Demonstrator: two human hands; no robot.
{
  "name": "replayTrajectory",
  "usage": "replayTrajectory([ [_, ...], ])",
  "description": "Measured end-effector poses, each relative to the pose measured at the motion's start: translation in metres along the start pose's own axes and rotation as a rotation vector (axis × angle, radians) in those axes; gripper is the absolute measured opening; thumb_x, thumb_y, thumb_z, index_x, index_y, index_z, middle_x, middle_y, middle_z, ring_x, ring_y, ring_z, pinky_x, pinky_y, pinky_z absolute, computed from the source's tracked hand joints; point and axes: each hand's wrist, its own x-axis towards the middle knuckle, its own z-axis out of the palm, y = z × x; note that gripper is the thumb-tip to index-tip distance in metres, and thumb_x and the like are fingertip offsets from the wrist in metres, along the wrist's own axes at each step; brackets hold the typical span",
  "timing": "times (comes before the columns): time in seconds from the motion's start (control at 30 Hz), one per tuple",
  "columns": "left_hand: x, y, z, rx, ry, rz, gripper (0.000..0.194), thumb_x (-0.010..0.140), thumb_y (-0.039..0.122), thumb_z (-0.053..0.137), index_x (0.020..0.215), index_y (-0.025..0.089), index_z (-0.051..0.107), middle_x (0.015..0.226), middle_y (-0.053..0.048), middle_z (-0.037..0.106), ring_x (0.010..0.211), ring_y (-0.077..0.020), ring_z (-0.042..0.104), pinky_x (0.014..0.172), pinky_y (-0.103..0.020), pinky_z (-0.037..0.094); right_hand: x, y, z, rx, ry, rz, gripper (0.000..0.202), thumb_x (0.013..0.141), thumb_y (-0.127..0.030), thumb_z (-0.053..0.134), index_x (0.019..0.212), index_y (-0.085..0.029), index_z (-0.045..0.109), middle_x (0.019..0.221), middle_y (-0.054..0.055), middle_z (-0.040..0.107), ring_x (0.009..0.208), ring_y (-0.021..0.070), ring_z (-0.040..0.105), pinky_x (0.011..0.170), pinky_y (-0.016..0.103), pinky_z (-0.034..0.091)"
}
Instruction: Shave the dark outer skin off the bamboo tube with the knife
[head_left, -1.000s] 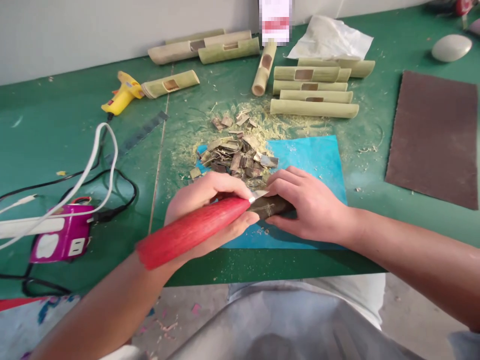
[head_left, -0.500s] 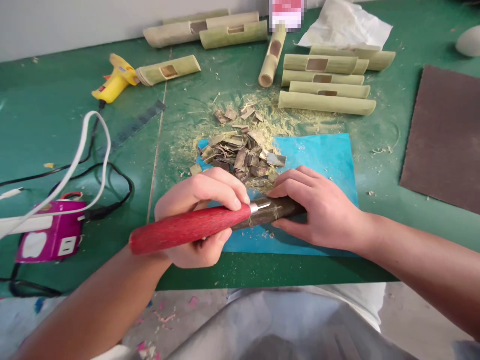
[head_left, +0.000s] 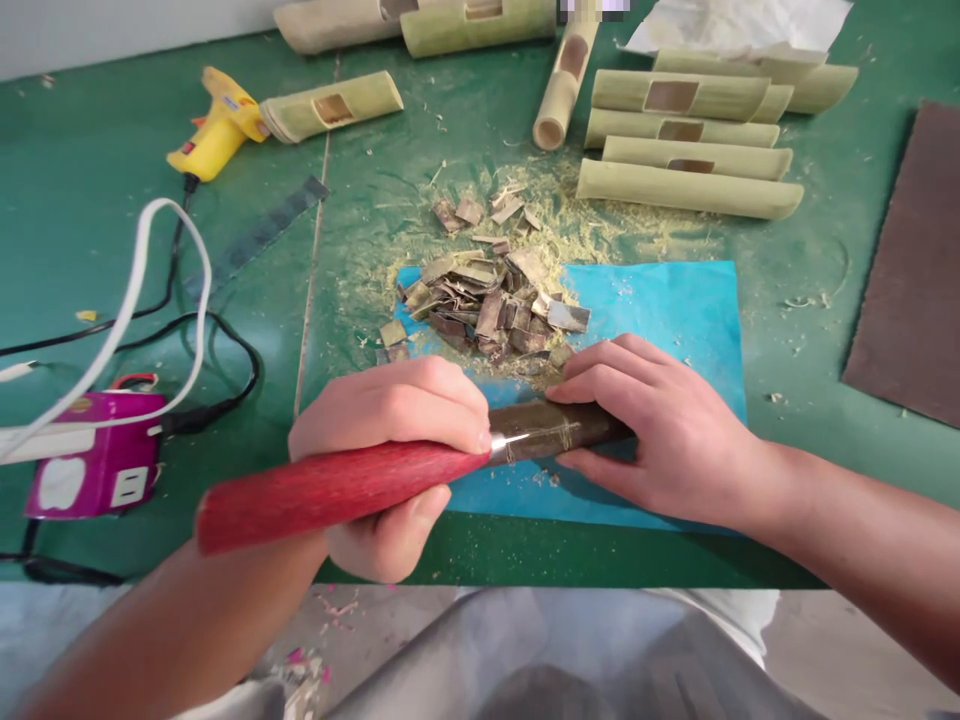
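Note:
My left hand is closed around the red wooden handle of a carving tool. Its thin metal tip points right and lies at the surface of a dark brown bamboo tube, close to pale scratched lines on it. My right hand grips the tube's right end, thumb in front and fingers behind. The tube's left end is hidden by my left hand. Under both hands lies a blue sheet, and a heap of dark bamboo chips covers its far left corner.
Several green bamboo tubes with cut windows lie at the back. A yellow glue gun, a white cable and a purple power box occupy the left. A dark brown sheet is at right, on the green table.
The tool's tip has drawn back left along the bamboo tube, and its handle end has swung lower left. My right hand keeps its hold. The whole view has shifted slightly.

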Motion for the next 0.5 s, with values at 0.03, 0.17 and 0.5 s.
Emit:
replayTrajectory([
  [0.03, -0.002, 0.001, -0.001, -0.014, 0.019, -0.023, 0.011, 0.096, 0.031, 0.059, 0.095, 0.024, 0.068, 0.079, -0.004, 0.071, 0.068, -0.0177, 0.069, 0.060, -0.034, 0.061, 0.000, 0.000, 0.000, 0.003, -0.001, 0.001, 0.018, 0.090, -0.025, 0.068, 0.106, -0.018, 0.063, 0.111, 0.012, 0.074, 0.093, 0.0264, 0.064, 0.080, 0.042, 0.055],
  [0.17, -0.006, 0.008, -0.001, -0.019, 0.055, -0.079, 0.012, 0.097, 0.033, 0.060, 0.092, 0.025, 0.068, 0.075, -0.003, 0.071, 0.063, -0.0173, 0.067, 0.057, -0.035, 0.059, 0.000, -0.001, 0.000, -0.006, 0.003, -0.006, 0.019, 0.091, -0.026, 0.069, 0.106, -0.018, 0.062, 0.111, 0.012, 0.075, 0.092, 0.0265, 0.065, 0.079, 0.043, 0.056],
  [0.5, -0.011, -0.005, -0.001, -0.038, 0.260, 0.037, 0.022, 0.094, 0.042, 0.069, 0.102, 0.022, 0.069, 0.081, -0.002, 0.070, 0.068, -0.0152, 0.068, 0.062, -0.031, 0.058, -0.003, -0.002, -0.004, -0.070, 0.049, -0.058, 0.032, 0.093, -0.034, 0.068, 0.118, -0.016, 0.061, 0.116, 0.016, 0.072, 0.099, 0.0297, 0.070, 0.079, 0.046, 0.061],
])
